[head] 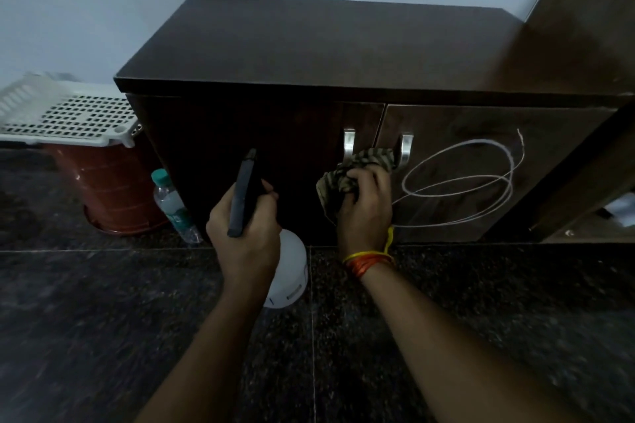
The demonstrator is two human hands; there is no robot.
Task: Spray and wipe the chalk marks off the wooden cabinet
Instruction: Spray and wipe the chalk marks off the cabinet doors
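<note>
A dark wooden cabinet (309, 55) with two doors stands against the wall. White looping chalk marks (481, 178) cover its right door. My left hand (245, 237) grips a spray bottle (288, 268) with a black trigger head and white body, held in front of the left door. My right hand (366, 209) clutches a striped cloth (357, 168) against the cabinet front, just below the two metal handles (348, 144) and at the left edge of the chalk loops.
A clear plastic water bottle (171, 206) leans by the cabinet's left corner. Beside it a red bucket (110, 189) carries a white perforated rack (68, 113). Dark speckled floor tiles (103, 319) lie below. A tall wooden unit (591, 45) rises at the right.
</note>
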